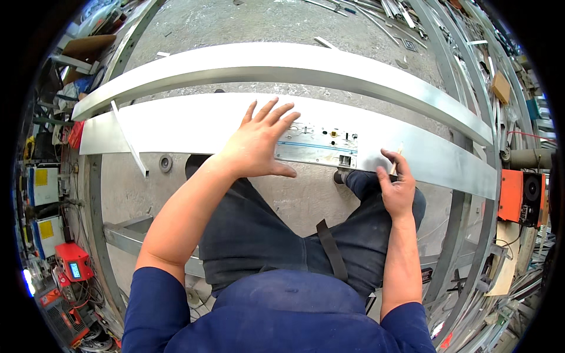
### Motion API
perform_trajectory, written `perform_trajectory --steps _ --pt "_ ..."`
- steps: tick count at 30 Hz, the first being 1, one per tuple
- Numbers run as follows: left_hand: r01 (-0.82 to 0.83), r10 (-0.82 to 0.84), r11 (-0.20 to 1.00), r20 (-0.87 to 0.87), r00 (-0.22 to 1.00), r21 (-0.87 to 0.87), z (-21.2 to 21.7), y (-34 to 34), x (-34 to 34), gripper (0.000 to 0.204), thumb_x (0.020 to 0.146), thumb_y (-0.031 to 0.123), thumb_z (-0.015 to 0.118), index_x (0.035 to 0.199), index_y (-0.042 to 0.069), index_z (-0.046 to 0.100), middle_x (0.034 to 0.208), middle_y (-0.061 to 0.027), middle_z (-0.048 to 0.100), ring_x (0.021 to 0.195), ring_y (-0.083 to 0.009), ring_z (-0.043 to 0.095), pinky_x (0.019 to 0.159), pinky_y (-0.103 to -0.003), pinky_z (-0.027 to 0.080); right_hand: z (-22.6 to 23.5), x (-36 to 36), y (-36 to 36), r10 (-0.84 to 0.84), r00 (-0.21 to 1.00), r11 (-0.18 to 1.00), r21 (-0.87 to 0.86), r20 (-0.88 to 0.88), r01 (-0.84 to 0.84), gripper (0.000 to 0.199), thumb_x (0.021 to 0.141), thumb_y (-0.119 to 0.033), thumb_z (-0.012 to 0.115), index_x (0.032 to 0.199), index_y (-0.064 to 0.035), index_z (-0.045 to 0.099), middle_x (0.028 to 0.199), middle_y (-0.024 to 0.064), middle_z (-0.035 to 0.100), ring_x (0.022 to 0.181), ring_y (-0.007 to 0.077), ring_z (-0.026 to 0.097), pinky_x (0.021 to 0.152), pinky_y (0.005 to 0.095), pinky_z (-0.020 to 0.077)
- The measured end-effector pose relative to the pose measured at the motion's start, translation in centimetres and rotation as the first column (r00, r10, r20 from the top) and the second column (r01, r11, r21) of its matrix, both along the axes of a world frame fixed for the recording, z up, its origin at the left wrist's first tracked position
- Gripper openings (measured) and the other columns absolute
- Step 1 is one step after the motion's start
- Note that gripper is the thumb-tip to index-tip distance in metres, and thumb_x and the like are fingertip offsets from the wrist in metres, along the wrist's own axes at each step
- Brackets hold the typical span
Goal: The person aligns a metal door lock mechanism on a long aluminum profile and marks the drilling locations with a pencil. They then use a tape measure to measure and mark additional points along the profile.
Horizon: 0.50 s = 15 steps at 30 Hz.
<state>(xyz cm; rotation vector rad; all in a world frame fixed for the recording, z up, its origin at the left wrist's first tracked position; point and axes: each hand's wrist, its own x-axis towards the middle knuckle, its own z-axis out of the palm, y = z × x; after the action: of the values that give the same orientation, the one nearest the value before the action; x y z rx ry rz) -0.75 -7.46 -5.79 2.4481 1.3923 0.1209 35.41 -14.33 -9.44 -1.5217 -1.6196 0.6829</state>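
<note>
The left hand [257, 143] is pressing flat, fingers spread wide, on the long smooth galvanised steel profile [176, 126] lying across the frame, while the right hand [396, 187] is pinching a thin pale stick [398, 159] at its punched edge

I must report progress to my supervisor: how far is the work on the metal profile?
Done: the profile lies flat on the frame, and the template with cut-outs sits on it. In hand: the left hand presses flat beside the template; the right hand holds a thin pencil-like stick at the profile's near edge. Left: I see no marks or holes on the profile itself; the second profile lies untouched.
</note>
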Motion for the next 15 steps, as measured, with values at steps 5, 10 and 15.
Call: perform_trajectory --steps 5,10,15 --pt "0.129 -0.144 0.987 -0.167 0.975 -0.099 -0.1 3.9 3.4 0.14 0.059 0.063 0.095 0.17 0.018 0.021 0.173 -0.0221 0.024 0.162 -0.0439 0.016 0.135 -0.055 0.014 2.0 -0.7 2.3 0.019 0.923 1.0 0.003 -0.386 -0.019 0.024 0.11 -0.016 0.061 0.126 0.0009 0.069 0.101 0.0083 0.076 0.098 0.0158 0.069 0.092 0.0314 0.054" --pt "0.195 -0.223 0.969 -0.207 0.952 -0.151 -1.1 6.2 3.9 0.145 0.053 0.065 0.095 0.168 0.012 0.023 0.171 -0.0275 0.024 0.16 -0.0473 0.02 0.134 -0.055 0.015 4.4 -3.5 6.1 0.077 0.843 0.987 -0.079 -0.532 -0.139 0.024 0.109 -0.019 0.065 0.117 0.0027 0.073 0.093 0.007 0.073 0.088 0.013 0.066 0.081 0.0285 0.0541" --pt "0.193 -0.204 0.974 -0.091 0.975 -0.119 -1.7 6.3 3.4 0.145 0.047 0.062 0.095 0.165 0.006 0.029 0.165 -0.0289 0.03 0.156 -0.0486 0.024 0.133 -0.057 0.016 2.8 -5.4 8.5 0.082 0.862 0.926 -0.283 -0.5 -0.252 0.018 0.101 -0.011 0.071 0.113 0.0028 0.074 0.093 0.0051 0.074 0.085 0.0101 0.066 0.079 0.0265 0.0539"
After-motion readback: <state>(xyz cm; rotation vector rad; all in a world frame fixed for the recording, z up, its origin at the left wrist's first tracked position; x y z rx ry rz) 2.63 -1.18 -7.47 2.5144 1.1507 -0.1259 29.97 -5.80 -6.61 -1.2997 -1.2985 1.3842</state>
